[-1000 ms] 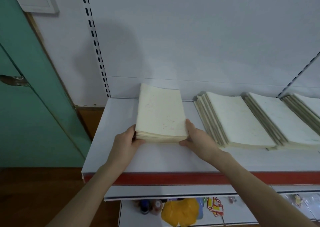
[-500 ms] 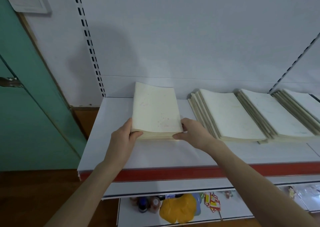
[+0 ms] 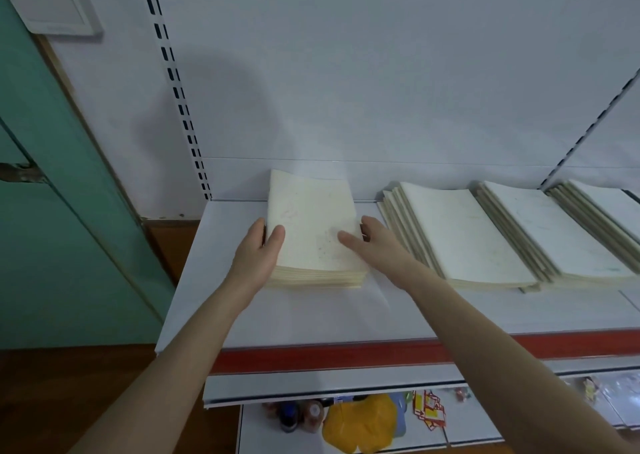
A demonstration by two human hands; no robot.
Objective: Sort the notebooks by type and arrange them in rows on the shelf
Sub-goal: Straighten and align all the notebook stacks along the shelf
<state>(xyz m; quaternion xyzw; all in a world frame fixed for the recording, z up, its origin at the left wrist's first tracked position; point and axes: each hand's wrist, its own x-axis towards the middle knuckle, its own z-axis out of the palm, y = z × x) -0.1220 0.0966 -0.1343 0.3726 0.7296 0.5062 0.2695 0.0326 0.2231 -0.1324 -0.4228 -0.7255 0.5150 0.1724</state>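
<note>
- A white metal shelf [image 3: 304, 318] with a red front strip stood against a white slotted back panel [image 3: 381, 72]. A green door [image 3: 52, 228] lay to the left.
- The cream notebook stack [image 3: 311, 218] lay flat on the shelf's left part, near overlapping notebook piles [image 3: 464, 235] to its right.
- The left hand [image 3: 258, 259] gripped the stack's left edge, thumb on top, fingers hidden behind.
- The right hand [image 3: 377, 245] held the right edge, thumb across the cover, fingers curled at the side.
</note>
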